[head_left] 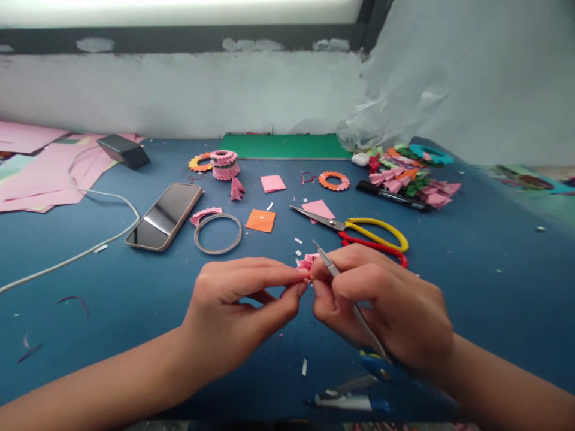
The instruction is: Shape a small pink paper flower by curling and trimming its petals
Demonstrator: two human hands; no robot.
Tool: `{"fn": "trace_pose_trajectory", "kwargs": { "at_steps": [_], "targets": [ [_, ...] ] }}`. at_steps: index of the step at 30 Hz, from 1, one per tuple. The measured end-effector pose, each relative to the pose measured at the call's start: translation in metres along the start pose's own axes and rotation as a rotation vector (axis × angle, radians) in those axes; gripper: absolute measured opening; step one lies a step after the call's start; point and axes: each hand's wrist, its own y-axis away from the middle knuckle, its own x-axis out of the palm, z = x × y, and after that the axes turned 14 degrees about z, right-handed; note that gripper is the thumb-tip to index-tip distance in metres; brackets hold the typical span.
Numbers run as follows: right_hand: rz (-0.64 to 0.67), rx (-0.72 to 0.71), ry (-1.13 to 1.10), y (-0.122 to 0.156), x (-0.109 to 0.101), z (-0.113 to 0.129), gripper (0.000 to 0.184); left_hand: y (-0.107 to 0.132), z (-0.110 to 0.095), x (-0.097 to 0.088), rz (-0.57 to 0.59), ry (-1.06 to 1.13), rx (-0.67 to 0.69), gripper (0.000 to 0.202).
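Observation:
My left hand [247, 299] pinches a small folded pink paper piece [308, 261] between thumb and forefinger, just in front of the scissors. My right hand [381, 299] meets it at the same piece, its fingertips against the paper. Tucked through the right fingers is a slim grey craft knife [331, 265], its pointed tip up and to the left. Much of the pink piece is covered by fingertips. Beyond the hands lie scissors [332, 222] with yellow and red handles, an orange paper square [260, 220] and a grey ring [218, 234].
A phone [164, 216] and a white cable [112, 194] lie left, near a black box [123, 151]. Pink folded rings [224, 164], an orange ring [333, 181], a black marker [395, 196] and paper pieces [399, 176] sit farther back. A compass [345, 400] lies near the front edge.

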Motion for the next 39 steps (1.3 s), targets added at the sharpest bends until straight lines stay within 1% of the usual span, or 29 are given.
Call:
{"fn": "trace_pose_trajectory", "kwargs": {
  "at_steps": [5,9,16,19,22,24,28,33,36,39],
  "targets": [
    [-0.029,0.084,-0.104,-0.004,0.002,0.005,0.025,0.001,-0.001,-0.001,0.015,0.018,-0.020,0.016],
    [-0.081,0.121,-0.158,-0.008,-0.001,0.006,0.026,0.000,-0.003,-0.001,-0.018,0.040,-0.044,0.016],
    [-0.117,0.091,-0.167,-0.011,-0.004,0.002,0.027,0.000,-0.001,-0.005,-0.056,0.074,-0.141,0.015],
    [-0.072,0.058,-0.178,-0.011,-0.009,0.002,0.027,0.000,0.001,-0.006,-0.072,0.062,-0.158,0.014],
    [-0.009,0.051,-0.209,-0.012,-0.012,0.002,0.025,0.000,0.003,-0.007,-0.059,0.056,-0.149,0.014],
    [-0.022,0.059,-0.234,-0.011,-0.011,0.002,0.026,0.000,0.004,-0.006,-0.031,0.061,-0.135,0.015],
    [-0.087,0.094,-0.321,-0.010,-0.003,0.000,0.028,0.001,0.003,-0.005,0.006,0.066,-0.107,0.016],
    [-0.056,0.069,-0.379,-0.012,-0.001,0.002,0.028,0.001,0.000,-0.006,0.020,0.079,-0.095,0.018],
    [-0.065,0.077,-0.400,-0.012,-0.001,0.002,0.028,0.001,0.001,-0.007,0.029,0.081,-0.088,0.018],
    [-0.057,0.060,-0.392,-0.011,-0.001,0.001,0.026,0.001,0.002,-0.006,0.040,0.074,-0.049,0.020]
  ]
}}
